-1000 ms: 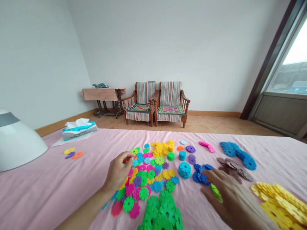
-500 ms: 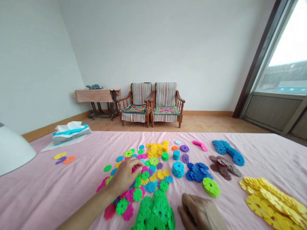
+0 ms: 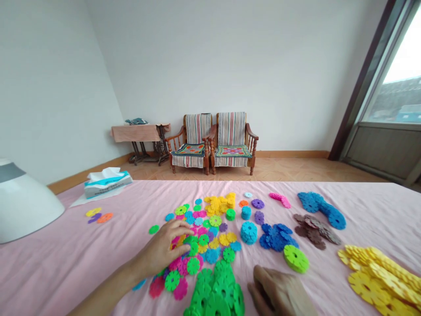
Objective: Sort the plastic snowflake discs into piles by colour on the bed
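Observation:
My left hand [image 3: 167, 245] reaches over a loose spread of small, notched plastic discs in mixed colours, its fingers apart and touching the pile. A green disc [image 3: 192, 248] lies by its fingertips. My right hand [image 3: 278, 289] rests curled on the cloth, fingers folded under; whatever they may hold is hidden. To its left is a heap of large green discs [image 3: 215, 292]. Beyond it stand a stack of light-blue discs [image 3: 249, 232], a heap of dark-blue discs [image 3: 278, 237] and a lime-green stack [image 3: 296, 259].
Long rows of yellow discs [image 3: 368, 287] lie at the right, with brown discs [image 3: 315, 230] and blue discs [image 3: 336, 218] behind. A tissue box [image 3: 108, 184] and a white rounded object [image 3: 29, 206] stand at the left on the pink cloth [image 3: 108, 245].
My left hand has gone from closed fingertips to spread fingers, a little lower over the pile. My right hand stays curled. The view has turned slightly left.

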A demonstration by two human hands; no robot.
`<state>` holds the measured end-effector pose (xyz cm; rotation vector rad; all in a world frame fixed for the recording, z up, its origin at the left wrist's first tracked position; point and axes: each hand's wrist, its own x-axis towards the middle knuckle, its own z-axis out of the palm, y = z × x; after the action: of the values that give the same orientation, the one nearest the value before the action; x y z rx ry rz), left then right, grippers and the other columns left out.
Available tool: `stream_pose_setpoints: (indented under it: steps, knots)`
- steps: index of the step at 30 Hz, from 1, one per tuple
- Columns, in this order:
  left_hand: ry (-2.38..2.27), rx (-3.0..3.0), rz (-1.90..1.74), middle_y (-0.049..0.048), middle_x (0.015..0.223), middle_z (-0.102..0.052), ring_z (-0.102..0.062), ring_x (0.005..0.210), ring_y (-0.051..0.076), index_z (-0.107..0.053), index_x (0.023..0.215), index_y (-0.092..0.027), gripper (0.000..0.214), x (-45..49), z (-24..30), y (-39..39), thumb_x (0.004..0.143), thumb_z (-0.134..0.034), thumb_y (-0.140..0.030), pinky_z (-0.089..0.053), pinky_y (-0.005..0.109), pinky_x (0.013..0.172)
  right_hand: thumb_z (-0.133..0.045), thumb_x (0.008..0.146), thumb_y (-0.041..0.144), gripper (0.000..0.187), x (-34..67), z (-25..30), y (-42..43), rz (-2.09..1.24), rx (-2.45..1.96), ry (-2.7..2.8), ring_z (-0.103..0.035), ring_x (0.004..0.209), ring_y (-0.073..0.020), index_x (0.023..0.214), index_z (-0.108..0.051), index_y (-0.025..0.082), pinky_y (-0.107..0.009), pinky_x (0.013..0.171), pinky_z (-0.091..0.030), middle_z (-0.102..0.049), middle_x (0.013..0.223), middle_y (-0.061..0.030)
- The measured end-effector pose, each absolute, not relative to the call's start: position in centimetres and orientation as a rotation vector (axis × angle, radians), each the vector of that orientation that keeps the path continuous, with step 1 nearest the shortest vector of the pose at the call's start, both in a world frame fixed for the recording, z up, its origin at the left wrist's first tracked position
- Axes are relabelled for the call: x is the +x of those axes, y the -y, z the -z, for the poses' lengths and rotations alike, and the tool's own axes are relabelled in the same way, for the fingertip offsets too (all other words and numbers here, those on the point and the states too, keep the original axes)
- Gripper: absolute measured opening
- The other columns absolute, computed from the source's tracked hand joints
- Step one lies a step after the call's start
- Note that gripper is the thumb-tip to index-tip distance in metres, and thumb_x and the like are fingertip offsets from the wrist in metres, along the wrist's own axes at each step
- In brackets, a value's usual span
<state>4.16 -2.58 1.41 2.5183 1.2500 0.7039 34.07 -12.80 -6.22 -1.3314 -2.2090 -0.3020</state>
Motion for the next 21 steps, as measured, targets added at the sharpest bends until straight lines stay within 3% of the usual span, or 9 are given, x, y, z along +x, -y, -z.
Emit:
stream_pose_setpoints:
  steps: [5,13,17,21]
  knots:
    - [-1.286,2.535,-0.657,0.0028,0.099,-0.064,-0.057,0.097,0.022,-0.069,0.086,-0.026,0.014,4.2,-1.1,3.3,0.073,-0.069,-0.029,-0.045,0.033,0.087,-0.049,0.086,0.022,0.017,34.1,5.3,12.7,0.301,-1.332,2.248,-0.057,0.043,-0.0102,0.070,-0.043,0.023,-0.025,0.043,-0.031,-0.057,0.054,0.0055]
    - [-1.377,2.376,-0.668,-0.0037,0.067,-0.057,-0.054,0.065,0.015,-0.054,0.067,-0.021,0.009,4.7,-1.8,3.3,0.072,-0.060,-0.022,-0.041,0.023,0.061,-0.049,0.086,0.020,0.018,34.2,5.1,12.6,0.261,-1.329,2.278,-0.057,0.043,-0.0095,0.070,-0.043,0.022,-0.024,0.042,-0.030,-0.058,0.054,0.0053]
    - [-1.335,2.184,-0.745,-0.0049,0.058,-0.053,-0.050,0.055,0.012,-0.056,0.071,-0.019,0.008,5.2,-1.6,2.5,0.076,-0.056,-0.025,-0.039,0.021,0.053,-0.050,0.086,0.020,0.017,34.1,5.2,12.6,0.265,-1.327,2.265,-0.057,0.043,-0.0096,0.070,-0.043,0.022,-0.024,0.043,-0.030,-0.058,0.054,0.0050]
    - [-1.300,2.199,-0.765,-0.0016,0.064,-0.060,-0.054,0.058,0.014,-0.066,0.087,-0.018,0.018,7.2,-1.7,1.5,0.080,-0.053,-0.029,-0.040,0.021,0.053,-0.050,0.085,0.020,0.018,34.0,5.0,12.6,0.245,-1.340,2.271,-0.057,0.043,-0.0091,0.069,-0.042,0.022,-0.024,0.042,-0.028,-0.058,0.053,0.0056]
